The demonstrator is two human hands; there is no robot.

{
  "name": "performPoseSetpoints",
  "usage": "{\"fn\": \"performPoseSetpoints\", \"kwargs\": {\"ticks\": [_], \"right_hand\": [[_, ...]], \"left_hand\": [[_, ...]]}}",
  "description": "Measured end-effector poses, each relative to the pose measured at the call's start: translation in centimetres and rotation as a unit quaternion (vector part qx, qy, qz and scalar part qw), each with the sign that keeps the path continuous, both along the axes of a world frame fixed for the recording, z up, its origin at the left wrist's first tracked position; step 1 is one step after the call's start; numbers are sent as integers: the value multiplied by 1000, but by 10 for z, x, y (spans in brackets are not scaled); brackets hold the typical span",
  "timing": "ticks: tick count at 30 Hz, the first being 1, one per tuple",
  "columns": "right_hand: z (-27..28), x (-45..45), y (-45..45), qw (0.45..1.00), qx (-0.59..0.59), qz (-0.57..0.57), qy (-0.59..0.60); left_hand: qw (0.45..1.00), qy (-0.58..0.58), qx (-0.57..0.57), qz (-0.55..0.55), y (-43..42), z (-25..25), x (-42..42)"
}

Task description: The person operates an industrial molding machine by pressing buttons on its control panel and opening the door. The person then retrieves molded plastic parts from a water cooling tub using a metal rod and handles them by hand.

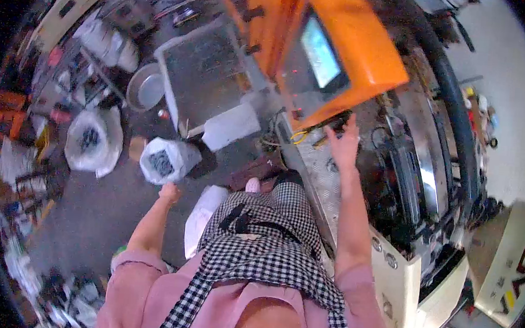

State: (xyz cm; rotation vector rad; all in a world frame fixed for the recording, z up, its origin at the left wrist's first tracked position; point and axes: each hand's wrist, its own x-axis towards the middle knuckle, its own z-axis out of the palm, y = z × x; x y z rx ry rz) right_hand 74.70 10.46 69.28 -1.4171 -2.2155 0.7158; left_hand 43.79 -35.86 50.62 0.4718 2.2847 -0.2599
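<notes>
My right hand reaches out beneath the orange machine housing, its fingers apart and nothing visibly held. Close to its fingertips, a yellow-handled tool, perhaps pliers, lies on the metal ledge. My left hand hangs low with its fingers curled in; anything inside them is hidden. In the picture it borders a white bag of dark small pieces, but I cannot tell whether they touch. A lit screen is set into the orange housing.
Another open white bag and a round metal pan stand on the floor at left. A large pale-rimmed bin is ahead, with a white panel at its near corner. Machine rails run along the right.
</notes>
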Motion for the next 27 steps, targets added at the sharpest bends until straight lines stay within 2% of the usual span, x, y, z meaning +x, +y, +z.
{"fn": "performPoseSetpoints", "kwargs": {"ticks": [1, 3, 4, 6, 7, 9, 10, 12, 13, 14, 15, 16, 17, 18, 19, 21, 23, 24, 25, 26, 27], "right_hand": [[1, -10, 1, 999, 18, 2, 35], [1, -24, 3, 999, 9, 39, 23], [-3, -28, 3, 998, 4, 31, 45], [-12, -35, 2, 997, 11, 33, 71], [-16, -37, 1, 997, 5, 44, 69], [-2, -42, -5, 988, -63, 20, 138], [-7, -42, -4, 990, -33, 31, 132], [-14, -41, -2, 988, -60, 46, 133], [-13, -39, 2, 986, -80, 49, 135], [-7, -41, -3, 979, -103, 42, 170], [-7, -41, -4, 981, -95, 38, 166], [-10, -38, -3, 982, -91, 40, 158], [-13, -37, -1, 984, -87, 41, 151], [-14, -35, -1, 985, -80, 33, 151], [-16, -33, -2, 981, -93, 25, 171], [-24, -27, -1, 976, -105, 12, 193], [-32, -15, 2, 959, -138, 22, 246], [-40, -15, 3, 939, -146, 14, 312], [-39, -13, 6, 939, -145, 12, 312], [-37, -13, 8, 946, -146, 25, 287], [-35, -14, 9, 953, -148, 39, 262]], "left_hand": [[1000, -2, -9, 19, -22, 3, 9], [1000, -30, -5, 5, -53, 6, 21], [990, -67, 56, 109, -91, -19, 26], [978, -77, 43, 187, -105, -6, 56], [972, -82, 33, 216, -109, 4, 72], [963, -87, 28, 252, -125, 7, 102], [963, -88, 29, 252, -136, 2, 116], [976, -94, 20, 193, -158, -19, 145], [993, -96, 0, 72, -168, -34, 156], [995, -99, -17, 2, -170, -43, 165], [994, -108, -32, -8, -160, -38, 171], [979, -136, -13, 154, -148, -32, 175], [940, -139, 10, 312, -133, -21, 178], [901, -138, 62, 407, -127, -17, 177], [904, -140, 64, 399, -118, -16, 171], [828, -206, 240, 463, -112, -22, 161], [838, -182, 265, 441, -91, -15, 154], [843, -138, 260, 450, -58, 24, 149], [846, -91, 255, 460, -39, 46, 149], [801, -118, 318, 493, -59, 14, 145], [801, -115, 318, 494, -61, 12, 145]]}}
